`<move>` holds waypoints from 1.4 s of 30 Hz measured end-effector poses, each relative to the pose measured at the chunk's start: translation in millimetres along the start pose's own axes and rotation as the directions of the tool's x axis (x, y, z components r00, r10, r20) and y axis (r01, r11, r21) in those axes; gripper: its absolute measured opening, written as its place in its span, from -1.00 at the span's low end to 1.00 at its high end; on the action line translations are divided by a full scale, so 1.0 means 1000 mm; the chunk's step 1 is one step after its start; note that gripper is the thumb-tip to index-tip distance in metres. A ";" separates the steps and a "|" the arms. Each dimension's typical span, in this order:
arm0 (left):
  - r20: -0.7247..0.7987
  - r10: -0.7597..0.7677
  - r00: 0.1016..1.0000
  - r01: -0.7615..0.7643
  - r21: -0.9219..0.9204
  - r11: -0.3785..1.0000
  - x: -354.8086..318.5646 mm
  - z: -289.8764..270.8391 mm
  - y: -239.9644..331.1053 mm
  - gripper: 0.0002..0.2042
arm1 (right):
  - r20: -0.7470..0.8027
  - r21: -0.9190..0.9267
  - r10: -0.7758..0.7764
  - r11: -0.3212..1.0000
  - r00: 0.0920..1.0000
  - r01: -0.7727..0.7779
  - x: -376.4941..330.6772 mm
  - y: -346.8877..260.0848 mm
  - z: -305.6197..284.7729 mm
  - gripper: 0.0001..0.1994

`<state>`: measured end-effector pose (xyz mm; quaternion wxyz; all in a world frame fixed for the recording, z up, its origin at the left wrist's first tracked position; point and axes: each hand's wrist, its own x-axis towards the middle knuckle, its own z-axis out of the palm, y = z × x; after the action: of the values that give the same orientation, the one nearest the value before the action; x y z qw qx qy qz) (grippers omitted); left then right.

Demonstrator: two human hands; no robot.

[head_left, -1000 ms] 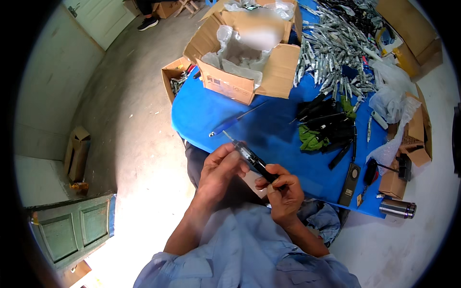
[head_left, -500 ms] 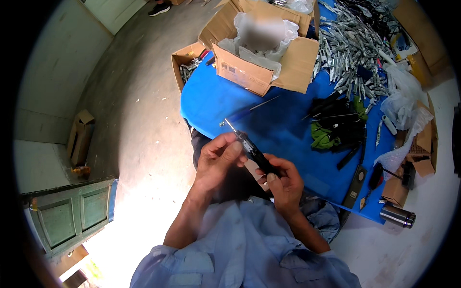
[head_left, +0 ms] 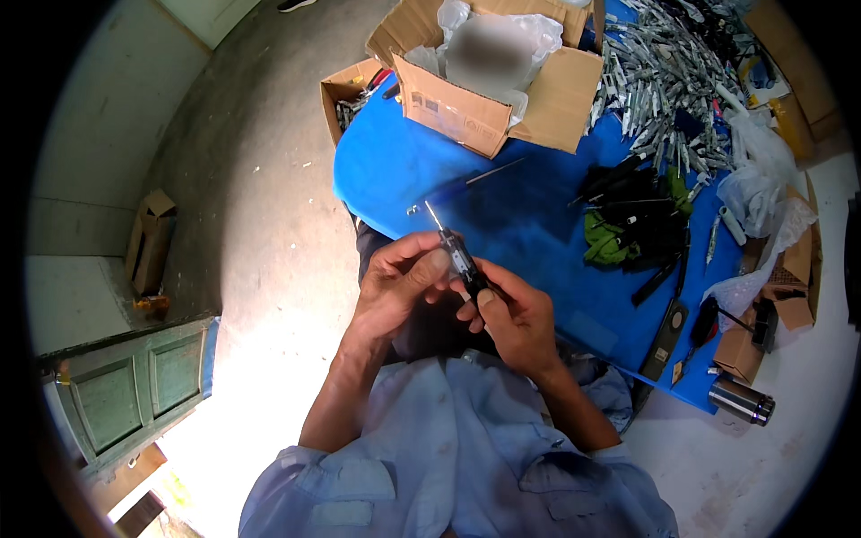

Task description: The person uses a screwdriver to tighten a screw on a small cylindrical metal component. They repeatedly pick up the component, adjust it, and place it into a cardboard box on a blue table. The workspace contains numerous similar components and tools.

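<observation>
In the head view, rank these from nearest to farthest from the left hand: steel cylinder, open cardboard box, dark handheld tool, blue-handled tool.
From the left hand:
1. Dark handheld tool: between both hands, at the fingers.
2. Blue-handled tool: on the blue table, just beyond.
3. Open cardboard box: farther up the table.
4. Steel cylinder: far right, by the table's near edge.

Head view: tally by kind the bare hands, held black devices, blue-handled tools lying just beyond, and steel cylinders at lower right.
Hands: 2 (left hand, right hand)
Black device: 1
Blue-handled tool: 1
Steel cylinder: 1
Total: 5
</observation>
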<state>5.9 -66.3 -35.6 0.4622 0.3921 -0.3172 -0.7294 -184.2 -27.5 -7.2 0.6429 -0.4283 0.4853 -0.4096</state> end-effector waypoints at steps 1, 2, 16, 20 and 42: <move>-0.001 -0.001 1.000 0.001 0.000 1.000 0.000 0.000 0.000 -0.72 | 0.004 0.003 -0.005 1.000 1.000 0.005 0.001 -0.001 0.000 -0.57; -0.001 -0.001 1.000 0.001 -0.001 1.000 0.000 0.000 -0.001 -0.71 | 0.008 0.006 -0.011 1.000 1.000 0.011 0.001 -0.001 0.001 -0.57; -0.005 -0.050 0.999 0.050 0.013 0.999 -0.002 0.002 0.000 -0.71 | 0.048 0.111 0.036 0.993 0.998 -0.041 0.006 0.005 0.000 -0.62; 0.007 -0.056 0.998 0.055 0.041 0.998 -0.005 0.003 0.003 -0.73 | 0.079 0.074 0.067 0.995 0.995 -0.073 0.007 0.002 -0.001 -0.63; 0.063 0.006 0.998 -0.002 -0.057 0.998 -0.011 0.012 0.009 -0.75 | 0.134 0.093 0.057 0.993 0.989 -0.070 0.008 0.002 0.000 -0.64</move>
<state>2.1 -57.9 -19.2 0.4644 0.3550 -0.3113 -0.7492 -182.1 -34.5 -10.8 0.7063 -0.4066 0.4349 -0.3831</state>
